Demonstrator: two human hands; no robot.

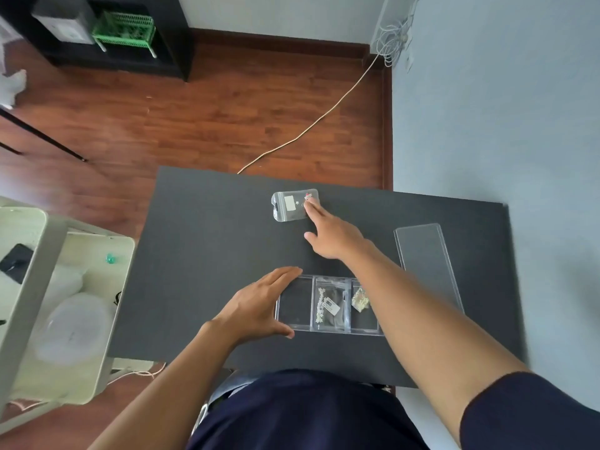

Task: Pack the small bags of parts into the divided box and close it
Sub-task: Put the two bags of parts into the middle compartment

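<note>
A clear divided box [293, 327] with three compartments lies near the front of the dark table [201, 241]. Its left compartment holds nothing, the middle one holds a small bag [328, 303] with a label, and the right one holds another bag [359, 298], half hidden by my forearm. My left hand [259, 306] rests open against the box's left end. A third small clear bag [292, 206] lies flat near the table's far edge. My right hand [331, 235] stretches out to it, fingertips touching its right side, fingers apart.
The box's clear lid [428, 264] lies flat on the table to the right. A pale cart [48, 287] with plastic items stands left of the table. A cable [324, 115] runs across the wooden floor beyond. The wall is close on the right.
</note>
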